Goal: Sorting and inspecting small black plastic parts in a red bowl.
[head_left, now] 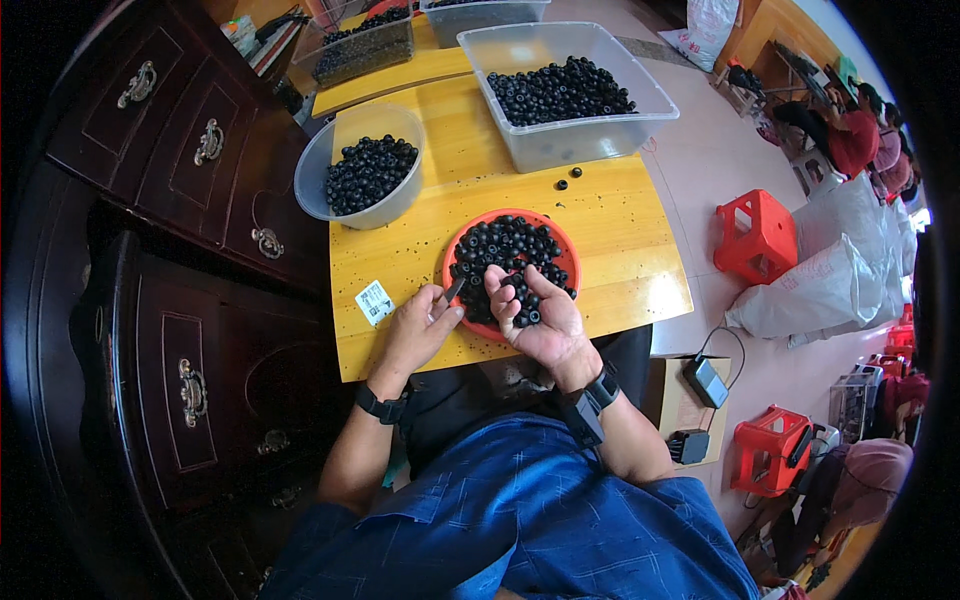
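An orange-red round bowl (pixel 572 250) near the table's front edge holds many small black ring-shaped pieces (pixel 505 238). My left hand (pixel 416 332) is at the bowl's left rim, thumb and fingers pinched on a small dark knife (pixel 455 290) whose blade points up over the rim. Palm up above the bowl's right side, my right hand (pixel 552 338) has its fingers curled round several of the black pieces (pixel 525 305). Its fingertips point toward the blade, slightly apart from it.
On the yellow table (pixel 620 250) stand a round clear tub (pixel 310 185) and a large clear bin (pixel 590 150), both with black pieces. A white label (pixel 374 302) lies at the left. Dark drawers (pixel 180 130) border the left; red stools (pixel 757 238) and white sacks (pixel 815 290) stand right.
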Demonstrator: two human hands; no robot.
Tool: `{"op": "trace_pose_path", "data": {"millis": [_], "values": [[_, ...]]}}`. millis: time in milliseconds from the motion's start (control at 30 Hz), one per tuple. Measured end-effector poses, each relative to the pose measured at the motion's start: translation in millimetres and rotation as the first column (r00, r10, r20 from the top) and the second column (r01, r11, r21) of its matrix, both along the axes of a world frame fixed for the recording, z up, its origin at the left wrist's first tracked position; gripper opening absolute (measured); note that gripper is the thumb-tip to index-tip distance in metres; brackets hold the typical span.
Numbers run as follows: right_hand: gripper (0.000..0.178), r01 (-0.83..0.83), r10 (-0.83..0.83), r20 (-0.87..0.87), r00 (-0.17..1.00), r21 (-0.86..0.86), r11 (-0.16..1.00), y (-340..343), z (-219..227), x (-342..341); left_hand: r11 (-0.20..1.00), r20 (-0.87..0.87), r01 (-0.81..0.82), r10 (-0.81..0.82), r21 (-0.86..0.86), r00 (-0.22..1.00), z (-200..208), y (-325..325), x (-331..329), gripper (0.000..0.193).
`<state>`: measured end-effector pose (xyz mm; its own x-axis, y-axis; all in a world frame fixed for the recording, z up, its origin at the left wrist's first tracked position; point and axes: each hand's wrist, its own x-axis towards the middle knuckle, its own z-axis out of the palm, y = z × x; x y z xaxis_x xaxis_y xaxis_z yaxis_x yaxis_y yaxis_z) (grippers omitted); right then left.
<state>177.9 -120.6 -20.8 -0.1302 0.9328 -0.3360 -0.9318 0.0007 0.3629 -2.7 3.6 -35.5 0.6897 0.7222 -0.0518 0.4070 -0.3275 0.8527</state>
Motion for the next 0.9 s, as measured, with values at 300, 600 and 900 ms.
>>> {"op": "trace_pose_path", "data": {"millis": [300, 600, 900], "values": [[0.047, -0.007, 0.012, -0.063, 0.998, 0.087, 0.996, -3.7, -0.1, 2.9, 0.999, -0.026, 0.026, -0.027, -0.025, 0.999, -6.7, 3.1, -2.4, 0.028], [0.050, 0.068, -0.062, 0.203, 0.977, -0.024, 0.997, -5.2, 8.0, -0.6, 0.997, -0.006, -0.028, 0.028, -0.068, 1.000, 4.1, 3.4, -2.7, 0.027], [0.035, 0.056, -0.055, 0.038, 0.998, -0.020, 0.998, -8.6, 2.8, 3.4, 0.996, 0.055, -0.043, 0.047, -0.074, 0.997, 19.4, 6.2, -8.2, 0.026]]}}
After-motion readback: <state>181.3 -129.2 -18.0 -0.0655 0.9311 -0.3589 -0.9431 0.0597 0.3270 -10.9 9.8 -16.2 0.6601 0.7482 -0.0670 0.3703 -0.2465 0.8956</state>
